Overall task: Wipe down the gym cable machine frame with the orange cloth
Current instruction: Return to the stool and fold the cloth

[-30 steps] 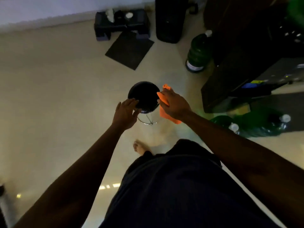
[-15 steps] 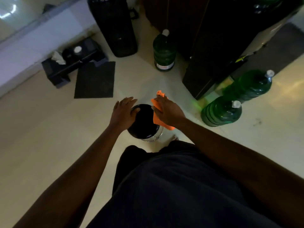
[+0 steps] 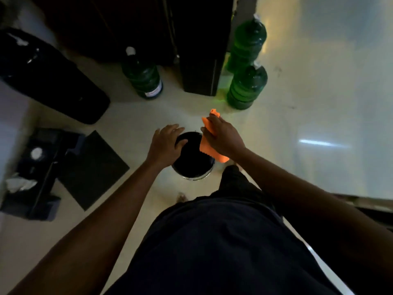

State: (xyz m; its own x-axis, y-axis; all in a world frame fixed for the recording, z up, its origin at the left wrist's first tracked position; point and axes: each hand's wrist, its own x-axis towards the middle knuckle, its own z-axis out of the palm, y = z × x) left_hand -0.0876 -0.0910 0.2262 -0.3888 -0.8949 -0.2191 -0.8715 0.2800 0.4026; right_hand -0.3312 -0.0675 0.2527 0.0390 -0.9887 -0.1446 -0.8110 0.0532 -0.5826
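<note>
1. My left hand (image 3: 164, 144) lies flat on the left edge of a round black seat (image 3: 192, 160), fingers spread and relaxed, gripping nothing.
2. My right hand (image 3: 222, 137) is clamped on the orange cloth (image 3: 209, 145), pressing it against the seat's right side.
3. Cloth sticks out beyond my fingertips and below my palm.
4. Three green bottles: one (image 3: 143, 77) up-left of my left hand, two (image 3: 246, 87) up-right of my right hand.
5. Dark machine frame (image 3: 197, 50) stands between those bottles, well apart from the cloth.
6. Black mat (image 3: 93, 167) on the floor, left of my left hand.
</note>
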